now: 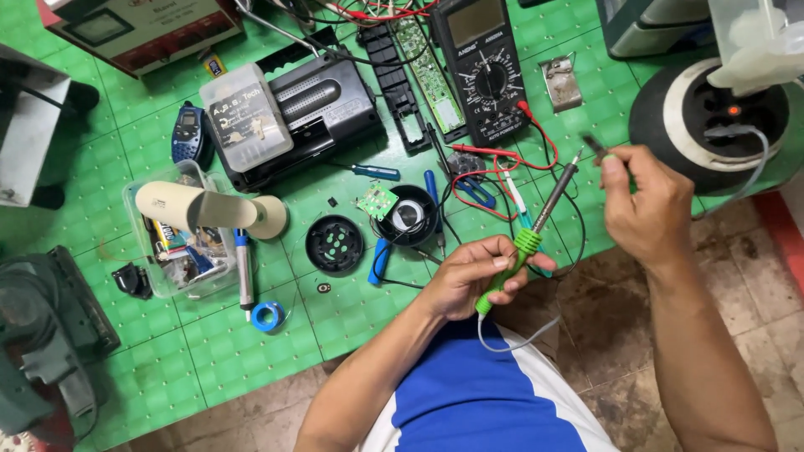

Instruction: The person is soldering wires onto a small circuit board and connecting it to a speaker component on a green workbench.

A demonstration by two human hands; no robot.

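The left hand (pixel 471 276) is closed around the green grip of a soldering iron (pixel 529 237), fingers wrapped and thumb laid along the handle. The iron's long axis runs diagonally: grip end low and nearest the person, dark shaft and tip pointing up and away, toward the right hand. Its pale cord (pixel 511 339) loops out of the grip end over the blue shirt.

The right hand (pixel 645 209), just beyond the iron's tip, pinches a small thin piece (pixel 596 147) between thumb and fingertips; what it is cannot be told, as it is blurred.

Left of the iron, on the green worktop (pixel 251 351), lie a small green circuit board (pixel 376 201) and a round black speaker part (pixel 334 244). Further left of the iron lies a blue spool (pixel 268 315), beside a clear plastic tub (pixel 180 268) of odds and ends.

Beyond the iron stands a black multimeter (pixel 486 71), rectangular with a round dial, its red lead (pixel 502 180) trailing down toward the iron. Far left of the multimeter, a clear rectangular parts box (pixel 244 117) with a dark label rests on a black radio casing (pixel 322 105). At the far left corner beyond that lies a red and white carton (pixel 142 29).
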